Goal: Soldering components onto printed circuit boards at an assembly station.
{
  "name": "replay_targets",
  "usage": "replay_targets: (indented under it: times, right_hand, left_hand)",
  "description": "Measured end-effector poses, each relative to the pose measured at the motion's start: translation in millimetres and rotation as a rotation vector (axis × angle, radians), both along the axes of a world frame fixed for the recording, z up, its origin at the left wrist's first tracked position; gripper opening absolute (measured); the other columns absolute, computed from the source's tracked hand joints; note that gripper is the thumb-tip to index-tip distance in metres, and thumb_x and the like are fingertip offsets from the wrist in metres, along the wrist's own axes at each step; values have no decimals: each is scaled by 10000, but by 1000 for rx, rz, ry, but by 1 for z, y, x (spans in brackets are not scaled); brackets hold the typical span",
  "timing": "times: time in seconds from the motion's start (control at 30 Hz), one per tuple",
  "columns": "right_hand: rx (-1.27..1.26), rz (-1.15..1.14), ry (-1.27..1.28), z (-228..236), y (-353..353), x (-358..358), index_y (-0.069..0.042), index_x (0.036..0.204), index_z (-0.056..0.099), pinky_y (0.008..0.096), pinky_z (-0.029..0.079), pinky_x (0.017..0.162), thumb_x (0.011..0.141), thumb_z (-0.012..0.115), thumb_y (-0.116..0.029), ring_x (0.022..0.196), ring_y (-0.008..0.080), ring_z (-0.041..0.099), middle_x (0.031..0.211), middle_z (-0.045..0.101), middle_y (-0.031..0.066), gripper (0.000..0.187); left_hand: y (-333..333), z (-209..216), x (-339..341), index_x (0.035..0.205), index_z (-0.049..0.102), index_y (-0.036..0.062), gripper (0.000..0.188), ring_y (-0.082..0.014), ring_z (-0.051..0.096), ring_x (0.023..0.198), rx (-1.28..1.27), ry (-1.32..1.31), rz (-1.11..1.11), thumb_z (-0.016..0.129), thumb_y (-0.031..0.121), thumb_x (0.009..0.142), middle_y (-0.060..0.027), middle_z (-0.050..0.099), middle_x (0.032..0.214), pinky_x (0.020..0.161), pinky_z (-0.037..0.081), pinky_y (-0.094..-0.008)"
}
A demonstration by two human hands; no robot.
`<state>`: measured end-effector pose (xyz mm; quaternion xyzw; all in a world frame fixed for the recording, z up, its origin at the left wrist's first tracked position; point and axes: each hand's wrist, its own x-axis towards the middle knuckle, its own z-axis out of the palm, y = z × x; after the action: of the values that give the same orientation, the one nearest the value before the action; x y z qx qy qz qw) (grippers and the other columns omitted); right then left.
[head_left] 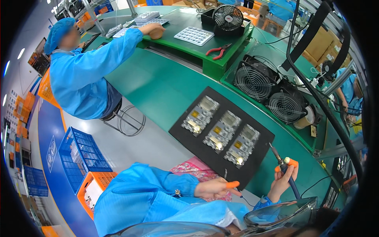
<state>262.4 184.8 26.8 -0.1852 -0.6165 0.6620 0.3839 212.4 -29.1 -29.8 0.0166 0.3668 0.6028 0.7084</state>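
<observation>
Seen from above, the person's right hand (281, 183), with orange covers on its fingertips, had its grip closed around a soldering iron (282, 164); the iron's metal tip pointed away, near the right edge of a black mat (258, 156); on that mat, upon a green desk (158, 98), three circuit boards (222, 131) lay side by side; the left hand (213, 188) was partly curled near the mat's lower edge, its hold impossible to tell; two round fans (269, 94) stood beyond.

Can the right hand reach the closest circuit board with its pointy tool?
Probably yes: the right hand holds the soldering iron beside the black mat, and nothing visible blocks its tip from the nearest circuit board.
</observation>
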Motion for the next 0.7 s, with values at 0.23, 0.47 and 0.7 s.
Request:
replay_targets:
  times: [0.23, 0.47, 0.7]
  right_hand:
    - [-12, 11, 21, 7, -2, 13, -29, 1000, 487, 139, 211, 365, 889, 474, -162, 446, 2, 326, 707, 487, 15, 173]
    - [59, 42, -97, 21, -18, 0, -33, 1024, 471, 143, 215, 376, 811, 555, -61, 469, 3, 331, 765, 473, 19, 231]
    - [3, 110, -206, 18, -35, -18, -49, 1001, 462, 145, 231, 405, 801, 558, -43, 505, 3, 335, 742, 446, -4, 222]
  left_hand:
    - [58, 0, 36, 943, 541, -13, 421, -34, 200, 391, -44, -147, -126, 440, 394, 898, -162, 548, 1139, 353, 206, -194]
    - [36, -16, 18, 1104, 510, 1, 375, -21, 259, 402, 185, -257, -228, 447, 313, 907, -113, 604, 965, 345, 217, -177]
    - [-8, 12, -32, 1092, 516, 2, 271, -121, 469, 837, 550, -647, 481, 422, 165, 896, -105, 514, 1074, 737, 389, -232]
